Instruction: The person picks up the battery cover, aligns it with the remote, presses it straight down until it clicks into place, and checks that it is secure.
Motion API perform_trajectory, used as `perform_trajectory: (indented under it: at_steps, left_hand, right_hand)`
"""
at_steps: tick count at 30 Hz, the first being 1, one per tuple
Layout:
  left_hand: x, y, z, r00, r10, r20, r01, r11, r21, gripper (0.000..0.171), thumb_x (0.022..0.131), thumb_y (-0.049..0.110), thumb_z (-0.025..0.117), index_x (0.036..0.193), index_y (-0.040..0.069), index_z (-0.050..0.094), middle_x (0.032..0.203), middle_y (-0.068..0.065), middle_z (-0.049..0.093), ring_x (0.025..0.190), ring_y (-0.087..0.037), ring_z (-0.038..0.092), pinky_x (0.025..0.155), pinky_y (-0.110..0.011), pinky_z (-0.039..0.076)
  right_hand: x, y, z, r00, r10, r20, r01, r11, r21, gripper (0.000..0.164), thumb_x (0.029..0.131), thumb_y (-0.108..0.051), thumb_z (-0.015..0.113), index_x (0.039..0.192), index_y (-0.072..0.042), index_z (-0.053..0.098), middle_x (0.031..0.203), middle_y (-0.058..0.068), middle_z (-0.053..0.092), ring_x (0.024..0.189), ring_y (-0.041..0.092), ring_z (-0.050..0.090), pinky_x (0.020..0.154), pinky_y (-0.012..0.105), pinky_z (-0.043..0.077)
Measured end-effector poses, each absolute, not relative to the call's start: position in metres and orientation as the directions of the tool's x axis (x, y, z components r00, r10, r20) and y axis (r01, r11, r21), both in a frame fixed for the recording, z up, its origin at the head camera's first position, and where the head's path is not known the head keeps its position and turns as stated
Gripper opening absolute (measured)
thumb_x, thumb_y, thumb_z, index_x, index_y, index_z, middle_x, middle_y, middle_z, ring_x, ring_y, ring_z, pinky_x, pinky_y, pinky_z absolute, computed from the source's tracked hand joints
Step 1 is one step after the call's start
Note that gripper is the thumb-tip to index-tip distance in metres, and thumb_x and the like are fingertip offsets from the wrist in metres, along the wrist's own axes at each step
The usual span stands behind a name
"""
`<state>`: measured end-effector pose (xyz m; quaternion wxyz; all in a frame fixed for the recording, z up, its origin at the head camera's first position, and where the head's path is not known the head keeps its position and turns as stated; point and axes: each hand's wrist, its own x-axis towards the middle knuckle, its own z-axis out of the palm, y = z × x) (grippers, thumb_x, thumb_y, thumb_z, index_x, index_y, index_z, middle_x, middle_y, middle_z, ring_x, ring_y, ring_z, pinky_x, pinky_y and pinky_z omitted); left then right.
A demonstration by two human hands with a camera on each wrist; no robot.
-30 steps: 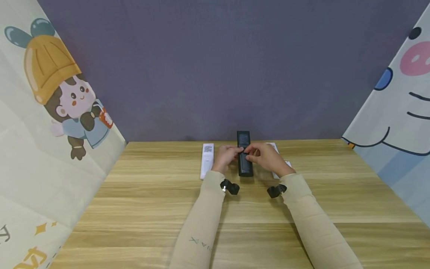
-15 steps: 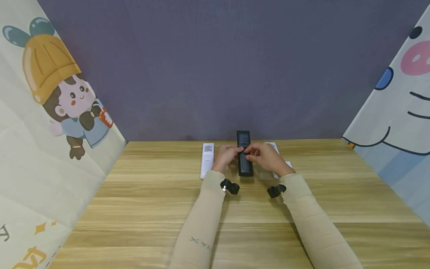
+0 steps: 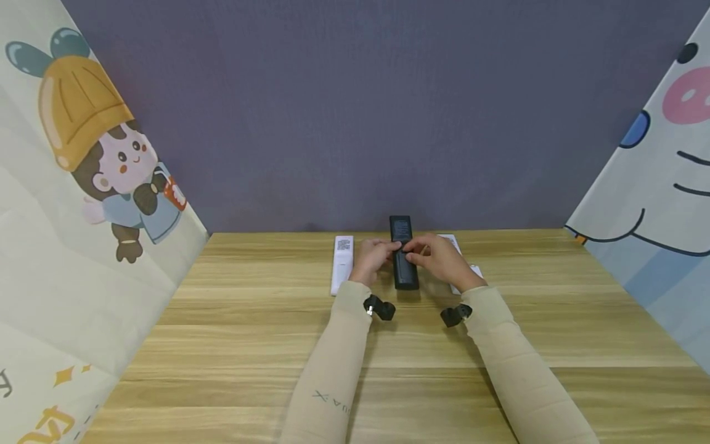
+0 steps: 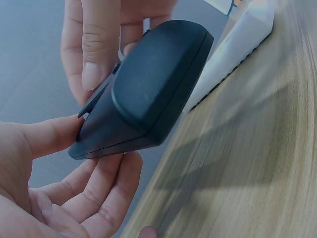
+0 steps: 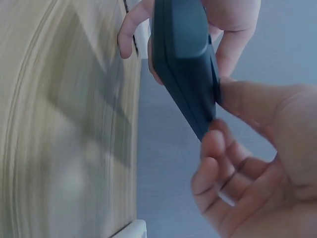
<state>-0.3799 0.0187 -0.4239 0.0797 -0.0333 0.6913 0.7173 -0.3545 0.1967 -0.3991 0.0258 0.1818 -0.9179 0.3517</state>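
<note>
A black remote control (image 3: 406,274) is held above the table, its back with printed text facing up. My left hand (image 3: 373,256) grips it from the left, thumb on the back and fingers underneath. On the back, the battery cover (image 4: 96,96) stands slightly raised along one edge in the left wrist view. My right hand (image 3: 440,256) pinches at this cover with thumb and forefinger; the exact contact is partly hidden. In the right wrist view, the right thumb (image 5: 247,101) touches the cover's edge beside the remote's dark body (image 5: 188,29).
A white remote control (image 3: 342,268) lies on the wooden table (image 3: 266,320) to the left. Another white remote (image 3: 450,241) lies to the right, partly behind the right hand, with a small white piece (image 3: 476,270) beside it. A grey wall (image 3: 355,123) rises behind.
The black remote's far end has tilted very slightly to the left. Both hands keep nearly the same place and hold.
</note>
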Motion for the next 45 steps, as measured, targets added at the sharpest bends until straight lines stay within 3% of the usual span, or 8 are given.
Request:
perform_trajectory:
  at_steps: [8, 17, 22, 25, 30, 39, 45]
  left_hand:
    - [-0.376, 0.014, -0.427, -0.983, 0.083, -0.162, -0.166, -0.036, 0.986, 0.025, 0.094, 0.022, 0.074, 0.110, 0.003, 0.076, 0.082, -0.002, 0.070, 0.080, -0.021, 0.066, 0.098, -0.052, 0.054]
    - [-0.371, 0.011, -0.427, -0.982, 0.098, -0.162, -0.167, -0.039, 0.985, 0.029, 0.094, 0.023, 0.073, 0.113, 0.001, 0.075, 0.084, -0.003, 0.072, 0.082, -0.021, 0.068, 0.099, -0.050, 0.054]
    - [-0.373, 0.007, -0.426, -0.975, 0.132, -0.177, -0.179, -0.008, 0.984, 0.048, 0.090, 0.034, 0.077, 0.128, 0.007, 0.067, 0.093, -0.005, 0.074, 0.091, -0.023, 0.069, 0.100, -0.050, 0.052]
    - [-0.374, 0.005, -0.426, -0.971, 0.169, -0.169, -0.177, -0.032, 0.984, 0.054, 0.087, 0.027, 0.078, 0.135, 0.008, 0.062, 0.096, -0.005, 0.073, 0.094, -0.024, 0.068, 0.104, -0.051, 0.050]
    - [-0.374, 0.004, -0.426, -0.966, 0.196, -0.168, -0.182, -0.058, 0.982, 0.054, 0.086, 0.013, 0.078, 0.137, 0.007, 0.061, 0.090, -0.002, 0.072, 0.092, -0.023, 0.067, 0.106, -0.053, 0.048]
    - [-0.374, 0.003, -0.425, -0.965, 0.178, -0.190, -0.195, -0.007, 0.981, 0.053, 0.085, 0.017, 0.082, 0.135, 0.013, 0.064, 0.098, -0.009, 0.078, 0.096, -0.024, 0.069, 0.095, -0.047, 0.050]
    - [-0.374, 0.001, -0.426, -0.966, 0.183, -0.181, -0.179, 0.028, 0.983, 0.052, 0.085, 0.018, 0.082, 0.134, 0.013, 0.065, 0.102, -0.009, 0.076, 0.110, -0.033, 0.066, 0.093, -0.045, 0.049]
  right_hand:
    - [-0.350, 0.194, -0.407, -0.958, -0.275, 0.080, -0.238, 0.607, -0.758, 0.025, 0.103, -0.022, 0.062, 0.124, -0.009, 0.059, 0.132, 0.021, 0.061, 0.113, 0.040, 0.065, 0.089, 0.051, 0.057]
    - [-0.342, 0.189, -0.408, -0.971, -0.240, -0.017, -0.111, 0.511, -0.852, 0.025, 0.104, -0.019, 0.060, 0.123, -0.004, 0.052, 0.130, 0.029, 0.061, 0.081, 0.026, 0.073, 0.078, 0.052, 0.062]
    - [-0.343, 0.188, -0.410, -0.977, -0.215, 0.001, -0.111, 0.500, -0.859, 0.022, 0.103, -0.018, 0.061, 0.118, -0.003, 0.054, 0.125, 0.028, 0.064, 0.080, 0.025, 0.073, 0.077, 0.052, 0.062]
    - [-0.345, 0.188, -0.410, -0.980, -0.197, 0.014, -0.112, 0.497, -0.861, 0.018, 0.103, -0.017, 0.061, 0.114, -0.004, 0.056, 0.121, 0.026, 0.066, 0.080, 0.024, 0.072, 0.077, 0.052, 0.062]
    - [-0.346, 0.189, -0.410, -0.984, -0.176, 0.009, -0.098, 0.505, -0.858, 0.015, 0.104, -0.018, 0.060, 0.112, -0.006, 0.058, 0.119, 0.023, 0.067, 0.081, 0.023, 0.072, 0.076, 0.051, 0.062]
    - [-0.345, 0.188, -0.409, -0.987, -0.160, 0.000, -0.084, 0.512, -0.855, 0.017, 0.104, -0.017, 0.060, 0.113, -0.004, 0.057, 0.121, 0.024, 0.067, 0.079, 0.022, 0.072, 0.077, 0.051, 0.062]
    - [-0.347, 0.188, -0.412, -0.988, -0.156, 0.007, -0.089, 0.522, -0.848, 0.017, 0.103, -0.017, 0.061, 0.113, -0.003, 0.058, 0.122, 0.024, 0.067, 0.078, 0.020, 0.071, 0.075, 0.049, 0.062]
